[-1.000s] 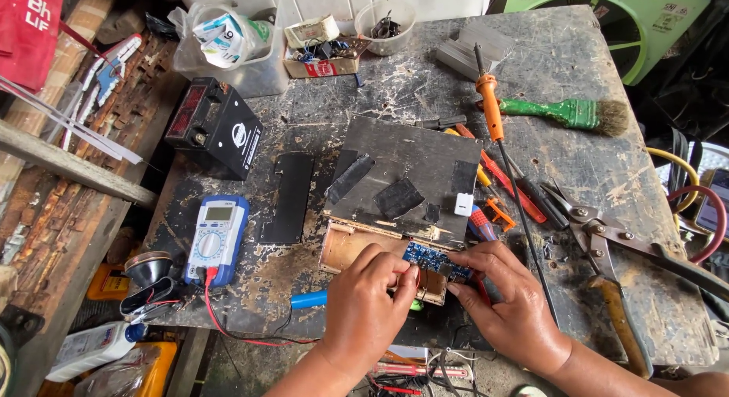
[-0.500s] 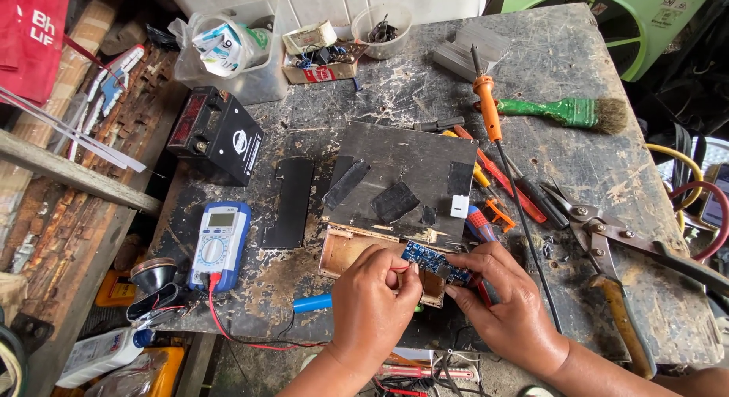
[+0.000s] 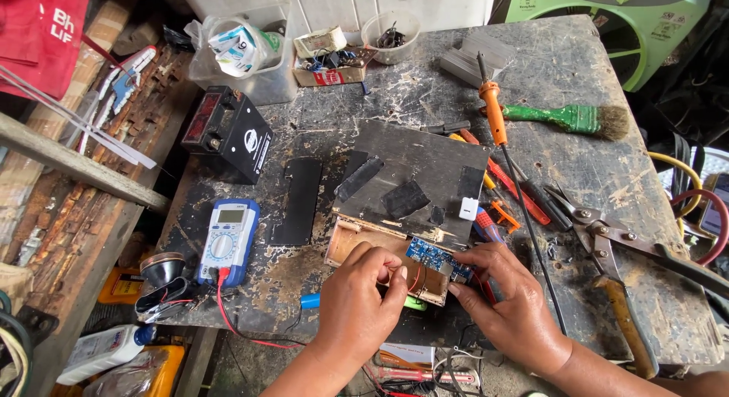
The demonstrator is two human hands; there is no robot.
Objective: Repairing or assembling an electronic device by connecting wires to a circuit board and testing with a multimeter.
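Both hands work at the small wooden box (image 3: 380,256) at the bench's near edge, left hand (image 3: 361,302) pinching thin wires, right hand (image 3: 505,298) pinching the blue circuit board (image 3: 437,258), where a tug could snap those leads.

Place was a small repair workshop: scarred, paint-spattered bench (image 3: 577,177) crowded with multimeter (image 3: 228,241), soldering iron (image 3: 493,112), green brush (image 3: 573,118), tin snips (image 3: 607,237), screwdrivers (image 3: 524,188), black battery (image 3: 228,131), parts tubs (image 3: 391,36) along the back, wires (image 3: 695,207) at the side.
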